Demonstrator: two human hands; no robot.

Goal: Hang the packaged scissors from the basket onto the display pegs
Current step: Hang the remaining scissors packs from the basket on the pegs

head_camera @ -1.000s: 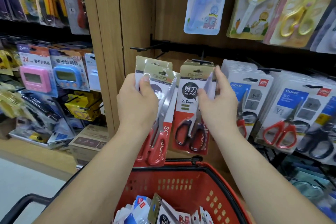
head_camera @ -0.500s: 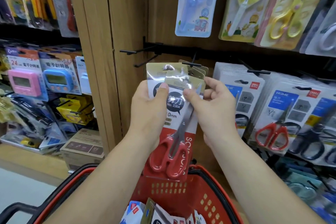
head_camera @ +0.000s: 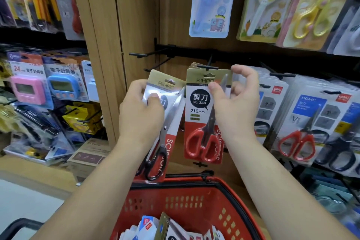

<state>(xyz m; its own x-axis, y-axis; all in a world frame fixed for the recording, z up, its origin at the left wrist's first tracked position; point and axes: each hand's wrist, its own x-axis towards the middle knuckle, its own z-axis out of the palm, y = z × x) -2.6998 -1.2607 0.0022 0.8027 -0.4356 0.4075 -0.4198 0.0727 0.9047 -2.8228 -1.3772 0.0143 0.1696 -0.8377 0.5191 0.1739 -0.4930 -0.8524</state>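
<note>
My right hand (head_camera: 234,101) pinches the top of a red-handled scissors pack (head_camera: 202,122), whose hang hole sits just under the tip of a black display peg (head_camera: 207,68); more packs hang behind it. My left hand (head_camera: 141,112) grips a black-handled scissors pack (head_camera: 167,126), tilted and held left of the peg. Below stands the red basket (head_camera: 187,202) with several more packs (head_camera: 167,228) inside.
Two bare pegs (head_camera: 140,55) jut out left of the scissors peg, beside a wooden post (head_camera: 109,45). Home-brand scissors packs (head_camera: 303,121) hang to the right, children's scissors (head_camera: 212,2) above, timers (head_camera: 48,84) on the left shelf.
The two packs, held together in front of me half a second ago, are now apart: my right hand has lifted the red-handled pack to the peg, my left has drawn the black-handled pack leftward.
</note>
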